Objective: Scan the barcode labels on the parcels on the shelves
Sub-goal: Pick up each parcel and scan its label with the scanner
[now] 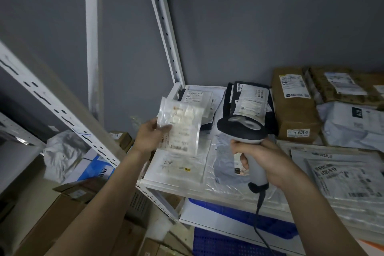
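Note:
My left hand (148,136) holds a small clear plastic parcel (180,127) with a white label, lifted above the left end of the white shelf (158,183). My right hand (264,162) grips the handle of a grey and black barcode scanner (242,129), whose head sits just right of the held parcel. A black cable (259,214) hangs from the scanner's handle. More labelled parcels lie on the shelf: flat clear bags (182,166), a black pouch (249,102) and a brown box marked 1834 (295,106).
White poly mailers (342,170) pile up at the right. A white shelf upright (166,27) rises behind my left hand, and another slanted rack post (58,108) stands at the left. Cardboard boxes (62,214) and a blue crate (239,239) sit below.

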